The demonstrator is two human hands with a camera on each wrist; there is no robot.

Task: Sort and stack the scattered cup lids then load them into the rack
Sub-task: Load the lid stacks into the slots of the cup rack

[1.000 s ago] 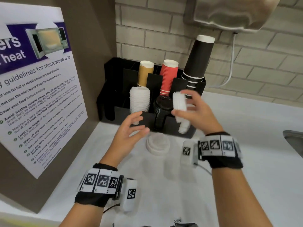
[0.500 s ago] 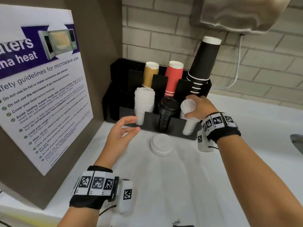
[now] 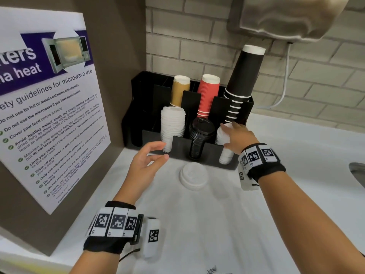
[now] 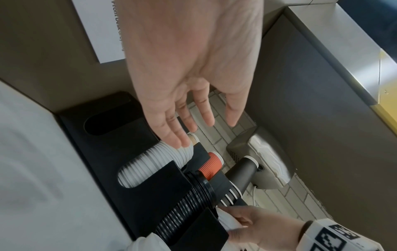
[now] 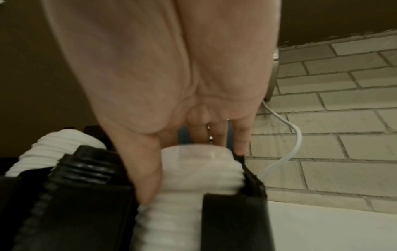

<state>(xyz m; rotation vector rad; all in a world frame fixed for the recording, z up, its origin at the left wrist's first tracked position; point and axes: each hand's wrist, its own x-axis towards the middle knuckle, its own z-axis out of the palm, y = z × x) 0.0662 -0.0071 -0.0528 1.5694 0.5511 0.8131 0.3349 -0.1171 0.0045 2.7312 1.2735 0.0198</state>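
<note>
You are seating a stack of white lids (image 3: 225, 144) into the right-hand front slot of the black rack (image 3: 197, 150), which is standing at the back left corner of the counter (image 3: 217, 224). Your right hand (image 3: 238, 136) is lying over the top of that stack, thumb pressing down its near side and fingers reaching over the far side; whether it is gripping or only pushing, I cannot tell. Your left hand (image 3: 145, 164) is hovering in front of the rack with relaxed, spread fingers, holding nothing. 3 front slots are now holding lids: a tall white stack (image 3: 172, 128) on the left, black lids (image 3: 200, 135) in the middle, and the stack you are loading. 1 small pile of white lids (image 3: 194, 176) is waiting on the counter just in front of the rack, so loading is judged nearly complete. Compared with 1 s ago, the stack is no longer being held in the air above the counter; it is sitting in its slot
</note>
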